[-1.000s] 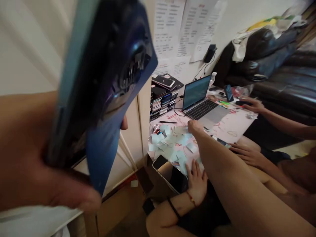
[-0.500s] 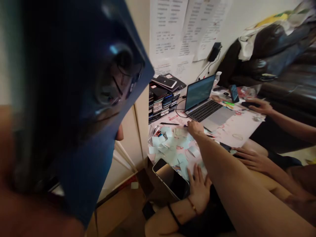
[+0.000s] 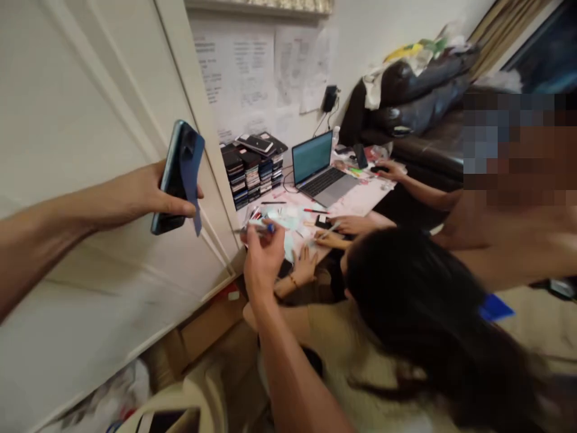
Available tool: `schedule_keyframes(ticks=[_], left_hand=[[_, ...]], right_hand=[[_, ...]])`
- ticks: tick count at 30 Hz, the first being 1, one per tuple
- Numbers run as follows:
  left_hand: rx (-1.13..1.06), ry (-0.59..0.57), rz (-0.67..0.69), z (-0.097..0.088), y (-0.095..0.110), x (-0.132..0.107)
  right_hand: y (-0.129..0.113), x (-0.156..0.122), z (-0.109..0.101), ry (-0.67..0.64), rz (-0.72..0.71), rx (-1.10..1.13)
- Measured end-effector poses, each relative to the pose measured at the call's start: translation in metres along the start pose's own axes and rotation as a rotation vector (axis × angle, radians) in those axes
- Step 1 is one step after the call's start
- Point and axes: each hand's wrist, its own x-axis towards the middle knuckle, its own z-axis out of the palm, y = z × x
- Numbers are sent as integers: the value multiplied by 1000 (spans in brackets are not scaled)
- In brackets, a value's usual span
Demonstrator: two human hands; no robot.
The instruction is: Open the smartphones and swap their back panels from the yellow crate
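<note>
The left hand (image 3: 178,201), at half past nine in the view, is clamped round a phone (image 3: 170,174) that stands upright, a little tilted, its top toward twelve. A blue sheet (image 3: 192,171) lies along its back, the lower end curling away toward five o'clock. The thumb crosses the phone near its lower end, and one fingertip shows past the sheet at three. Behind is a white door (image 3: 103,288).

The right hand (image 3: 264,258), at seven just off centre, has thumb and fingers together on a small blue-ended item (image 3: 270,228); it is too blurred to tell more. It is over the near end of the table (image 3: 374,195), where pale slips (image 3: 293,218) lie scattered.

Beyond it, toward one, stands an open laptop (image 3: 320,171); toward eleven, piles of phones (image 3: 255,171). At four, a co-worker with long dark hair (image 3: 406,294) leans in, one braceleted hand (image 3: 305,266) near the slips. At two, another person's hand (image 3: 391,170) rests on a mouse (image 3: 378,169), before a dark sofa (image 3: 419,99).
</note>
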Motion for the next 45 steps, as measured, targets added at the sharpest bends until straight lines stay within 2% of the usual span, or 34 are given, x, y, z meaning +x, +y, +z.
schedule_keyframes(ticks=[1,3,4,6,9,11,13,14,16,19,23,26,29,33,38,45], left_hand=[[-94,-15,-18,16,-2,-23],[-421,-16,-79,62,-16,-86],[-589,-15,-147,90,-25,-123],[-839,-57,-350,156,-43,-204],[-1081,-149,-596,259,-60,-320],[-1201,-274,-682,317,-64,-383],[-1300,-398,-695,362,-63,-436],[-1341,-450,-683,379,-62,-460],[-1397,-537,-652,401,-60,-505],[-1431,-644,-614,411,-59,-575],[-1431,-833,-597,394,-62,-674],[-1414,-970,-601,371,-65,-740],[-1393,-1059,-571,352,-67,-785],[-1330,-1154,-510,340,-65,-807],[-1255,-1189,-429,340,-60,-803],[-1244,-989,-423,353,-58,-790]], right_hand=[[14,-55,-5,-29,15,68],[56,-162,-21,-75,75,243],[80,-210,-33,-71,125,508],[132,-296,-61,28,311,862],[193,-395,-109,186,490,997],[215,-450,-137,283,510,1005],[223,-503,-159,371,477,1011],[222,-531,-167,410,448,1003],[213,-592,-175,477,372,954],[184,-692,-168,566,231,825],[138,-808,-129,782,63,598],[111,-866,-103,960,-57,447],[96,-904,-92,1031,-121,392],[88,-933,-92,1019,-153,380],[84,-942,-95,1025,-142,338],[95,-941,-94,979,-34,197]])
